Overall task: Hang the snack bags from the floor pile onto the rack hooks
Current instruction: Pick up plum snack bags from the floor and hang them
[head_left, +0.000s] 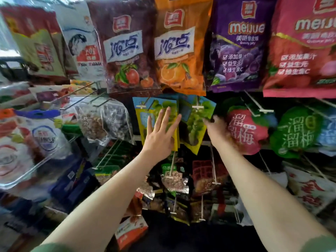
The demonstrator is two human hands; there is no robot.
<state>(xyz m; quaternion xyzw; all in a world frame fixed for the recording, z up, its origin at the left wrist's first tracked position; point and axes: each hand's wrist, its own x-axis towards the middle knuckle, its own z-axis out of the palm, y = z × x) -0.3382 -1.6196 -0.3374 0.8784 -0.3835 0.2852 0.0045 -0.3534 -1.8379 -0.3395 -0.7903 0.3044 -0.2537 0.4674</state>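
Note:
Two green-grape snack bags hang side by side on hooks in the middle row of the rack. My left hand lies flat, fingers spread, against the left grape bag, which hangs straight. My right hand pinches the right edge of the right grape bag; that bag tilts and its hole sits on a white-tipped hook. The floor pile is out of view.
Large candy bags hang in the row above. Pink and green plum bags hang just right of my right hand. Clear nut bags hang to the left. Long hooks with small packets stick out below my forearms.

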